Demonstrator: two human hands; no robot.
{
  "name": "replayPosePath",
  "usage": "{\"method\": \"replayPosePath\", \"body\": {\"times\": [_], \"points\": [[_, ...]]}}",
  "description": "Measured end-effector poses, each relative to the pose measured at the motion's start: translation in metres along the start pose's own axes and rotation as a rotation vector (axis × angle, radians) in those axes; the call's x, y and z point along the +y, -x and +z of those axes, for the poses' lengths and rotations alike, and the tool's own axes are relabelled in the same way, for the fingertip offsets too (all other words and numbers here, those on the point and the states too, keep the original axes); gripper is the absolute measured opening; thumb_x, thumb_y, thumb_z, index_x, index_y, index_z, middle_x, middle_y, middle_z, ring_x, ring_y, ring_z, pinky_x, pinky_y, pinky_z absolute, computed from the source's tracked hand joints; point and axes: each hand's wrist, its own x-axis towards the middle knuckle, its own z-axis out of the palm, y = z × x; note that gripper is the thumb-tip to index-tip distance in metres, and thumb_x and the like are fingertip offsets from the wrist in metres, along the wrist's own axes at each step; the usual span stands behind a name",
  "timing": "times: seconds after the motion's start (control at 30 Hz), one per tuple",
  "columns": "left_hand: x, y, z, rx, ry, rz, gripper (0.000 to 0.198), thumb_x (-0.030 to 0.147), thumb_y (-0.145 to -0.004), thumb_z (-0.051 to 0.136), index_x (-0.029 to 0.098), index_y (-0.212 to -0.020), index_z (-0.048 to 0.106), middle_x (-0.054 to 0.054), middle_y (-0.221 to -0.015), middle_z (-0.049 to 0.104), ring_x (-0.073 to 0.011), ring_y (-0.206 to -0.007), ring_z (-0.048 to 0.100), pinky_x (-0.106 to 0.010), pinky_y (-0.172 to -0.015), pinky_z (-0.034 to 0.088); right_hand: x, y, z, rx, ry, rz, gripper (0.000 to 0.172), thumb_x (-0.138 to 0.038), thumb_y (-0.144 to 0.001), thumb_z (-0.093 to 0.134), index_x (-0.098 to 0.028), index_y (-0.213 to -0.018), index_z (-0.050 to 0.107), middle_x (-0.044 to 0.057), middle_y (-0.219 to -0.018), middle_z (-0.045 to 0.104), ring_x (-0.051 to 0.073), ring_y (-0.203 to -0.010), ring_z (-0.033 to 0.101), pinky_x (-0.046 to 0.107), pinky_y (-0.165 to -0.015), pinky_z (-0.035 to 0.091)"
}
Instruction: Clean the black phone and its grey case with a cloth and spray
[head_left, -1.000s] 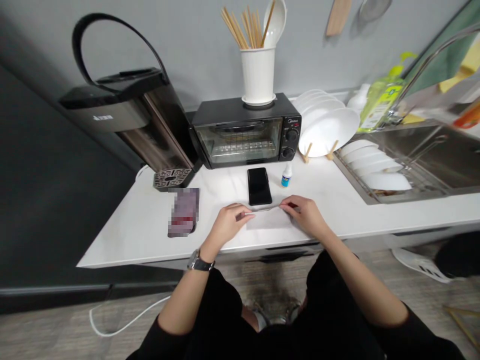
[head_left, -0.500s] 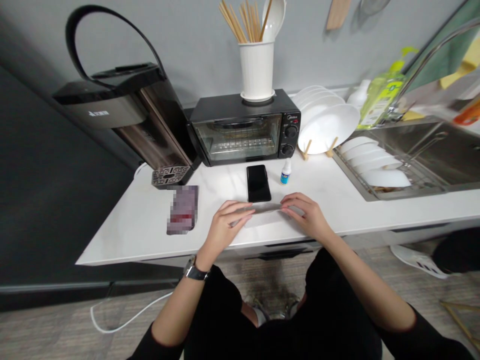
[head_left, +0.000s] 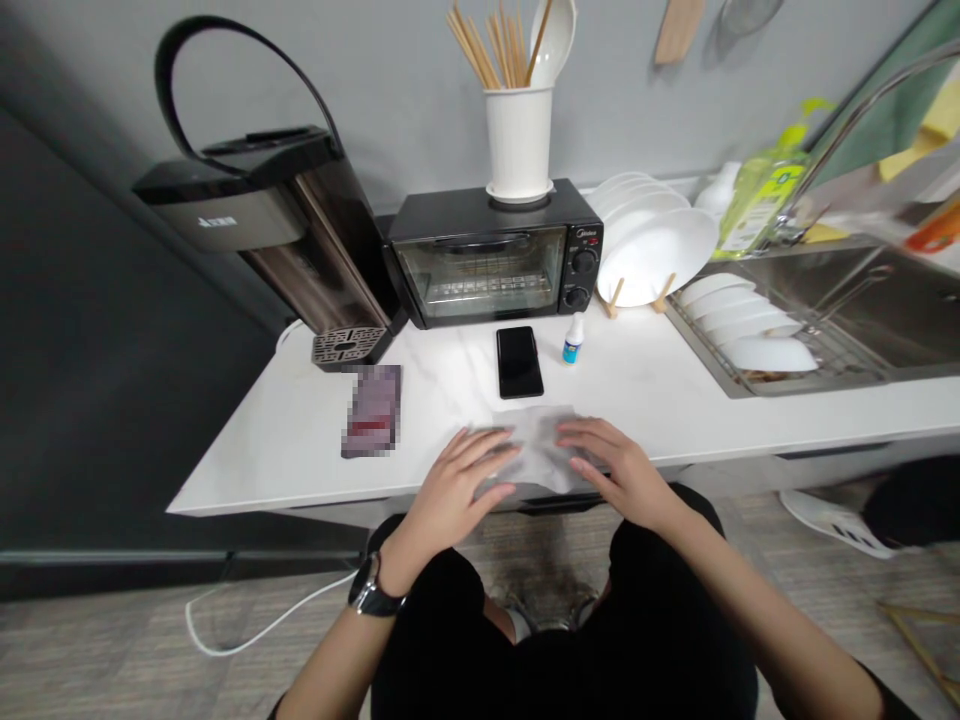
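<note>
The black phone lies flat on the white counter. A thin, pale, rumpled sheet is spread just on the person's side of the phone. Nearer the person than the phone and to its left, the left hand is over one end of the sheet, fingers extended and slightly parted, thumb apart, pinching nothing. The right hand mirrors it to the phone's right, equally loose; blur leaves unclear whether the fingertips press the sheet. A small white bottle stands beside the phone, right; the toaster oven is behind the phone.
</note>
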Motion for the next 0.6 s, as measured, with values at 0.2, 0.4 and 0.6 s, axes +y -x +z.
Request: {"method": "replayPosePath", "body": {"times": [0.2,0.4,0.6], "points": [[-0.008,-0.016,0.006,-0.062,-0.144,-0.007,0.058,0.053,-0.107,0.051,0.031,-0.161,0.048,-0.008,-0.170,0.042,-0.0276,-0.157,0.043,-0.059,-0.131,0.032,0.005,-0.031,0.020,-0.092,0.182,0.014,0.055,-0.046,-0.110,0.049,-0.023,-0.159,0.048,0.014,-0.169,0.045,0.031,-0.156,0.045,0.064,-0.129,0.034],[-0.014,-0.020,0.009,-0.090,-0.196,0.016,0.058,0.056,-0.107,0.051,0.030,-0.159,0.051,-0.011,-0.172,0.039,-0.0297,-0.158,0.042,-0.060,-0.130,0.034,0.007,-0.054,0.030,-0.154,0.309,0.034,0.065,-0.054,-0.109,0.045,-0.020,-0.165,0.041,0.014,-0.168,0.045,0.033,-0.159,0.039,0.064,-0.128,0.035],[-0.027,-0.024,0.001,-0.112,-0.155,0.006,0.060,0.056,-0.106,0.051,0.035,-0.162,0.045,-0.008,-0.173,0.037,-0.0286,-0.159,0.040,-0.057,-0.130,0.034,0.022,-0.061,0.027,-0.129,0.319,0.042,0.057,-0.051,-0.110,0.045,-0.022,-0.160,0.050,0.013,-0.167,0.047,0.034,-0.158,0.040,0.065,-0.126,0.039]]}}
